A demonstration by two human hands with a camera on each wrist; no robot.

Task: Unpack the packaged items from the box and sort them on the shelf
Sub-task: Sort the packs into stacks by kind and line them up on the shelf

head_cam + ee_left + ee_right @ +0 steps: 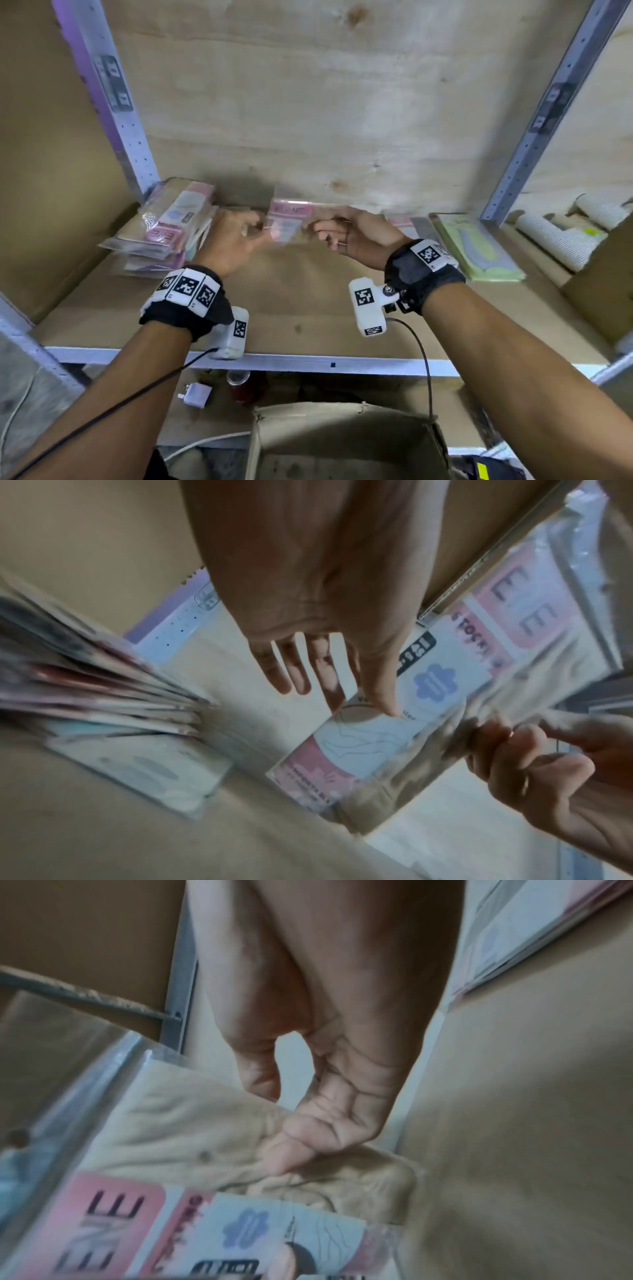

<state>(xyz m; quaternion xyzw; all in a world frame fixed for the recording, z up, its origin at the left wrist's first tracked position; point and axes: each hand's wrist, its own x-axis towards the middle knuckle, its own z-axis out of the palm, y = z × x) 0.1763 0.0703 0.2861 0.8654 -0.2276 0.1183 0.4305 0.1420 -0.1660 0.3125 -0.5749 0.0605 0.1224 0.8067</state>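
Observation:
A clear packet (289, 219) with a pink label and beige fabric inside hangs between my two hands above the shelf board (308, 301). My left hand (239, 233) pinches its left edge; in the left wrist view the thumb (380, 685) lies on the packet (438, 696), the other fingers spread loosely. My right hand (337, 234) pinches the right edge, thumb and fingers (301, 1145) closed on the beige part of the packet (205, 1137). A pile of pink packets (171, 226) lies at the shelf's left. The cardboard box (342, 414) stands below, open.
Green packets (479, 246) lie stacked at the shelf's right, by a grey upright (513, 154). Beyond it, white ribbed rolls (565, 236) sit in another carton. A plywood wall backs the shelf. A white plug (197, 394) and a red can (239, 383) lie below the shelf edge.

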